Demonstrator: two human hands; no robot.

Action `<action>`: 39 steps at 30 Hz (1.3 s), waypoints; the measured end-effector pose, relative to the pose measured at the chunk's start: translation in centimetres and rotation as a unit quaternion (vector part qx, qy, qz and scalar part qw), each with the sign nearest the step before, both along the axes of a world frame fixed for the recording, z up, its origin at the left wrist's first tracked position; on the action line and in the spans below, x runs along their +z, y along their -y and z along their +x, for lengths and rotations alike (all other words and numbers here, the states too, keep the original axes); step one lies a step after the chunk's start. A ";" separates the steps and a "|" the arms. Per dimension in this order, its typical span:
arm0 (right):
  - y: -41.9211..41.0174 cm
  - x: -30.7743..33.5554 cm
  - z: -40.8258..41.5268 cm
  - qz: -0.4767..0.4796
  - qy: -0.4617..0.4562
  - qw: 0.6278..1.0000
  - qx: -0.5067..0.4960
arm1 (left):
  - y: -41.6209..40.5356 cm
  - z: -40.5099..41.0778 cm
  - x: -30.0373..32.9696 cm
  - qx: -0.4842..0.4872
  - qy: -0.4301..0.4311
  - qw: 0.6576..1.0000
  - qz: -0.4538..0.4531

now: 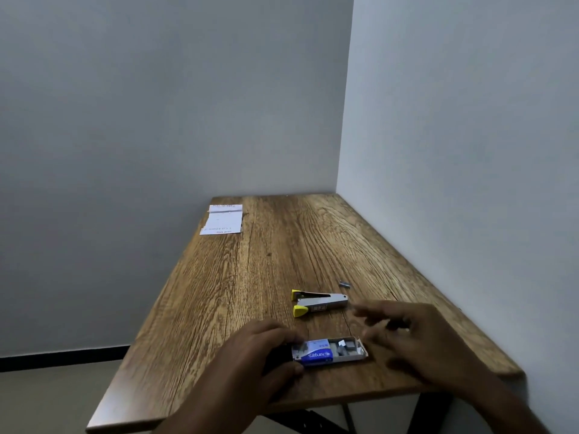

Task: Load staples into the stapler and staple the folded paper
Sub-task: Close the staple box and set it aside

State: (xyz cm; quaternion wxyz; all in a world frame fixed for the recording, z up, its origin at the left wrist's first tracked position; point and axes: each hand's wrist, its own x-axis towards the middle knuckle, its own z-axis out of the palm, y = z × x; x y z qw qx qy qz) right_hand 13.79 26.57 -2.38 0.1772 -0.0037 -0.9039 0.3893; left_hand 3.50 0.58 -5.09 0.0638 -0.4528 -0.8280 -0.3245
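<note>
A small blue staple box [329,352] lies open on the wooden table [250,292], with grey staple strips showing in its right half. My left hand [266,349] grips the box's left end. Just right of the box's open end, my right hand [410,333] hovers blurred with its fingers spread; I cannot tell whether it holds a staple strip. Beyond the box lies a metal stapler [319,303] with yellow tips, opened up on its side. A loose bit of staples [344,284] rests past the stapler. The folded white paper [222,219] sits at the far left corner.
Grey walls close the table's far side and right side. The table's left edge drops to the floor, where a dark baseboard [62,358] runs along the wall. Dark metal table legs [313,418] show under the near edge.
</note>
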 end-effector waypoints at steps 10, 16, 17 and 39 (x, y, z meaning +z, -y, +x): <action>-4.5 -0.2 -11.5 0.118 0.055 0.990 -0.061 | -0.1 -0.3 -0.1 0.007 0.005 1.000 -0.011; -4.1 -0.3 -11.8 0.116 0.041 0.991 -0.052 | -0.1 0.0 0.0 0.015 0.000 1.000 -0.008; -3.8 0.0 -11.3 0.102 0.032 0.993 -0.057 | -0.1 0.0 -0.1 0.015 0.001 1.000 -0.007; 2.3 -0.4 0.6 -0.034 -0.032 0.999 -0.008 | 0.1 0.2 0.1 0.015 0.015 1.000 -0.008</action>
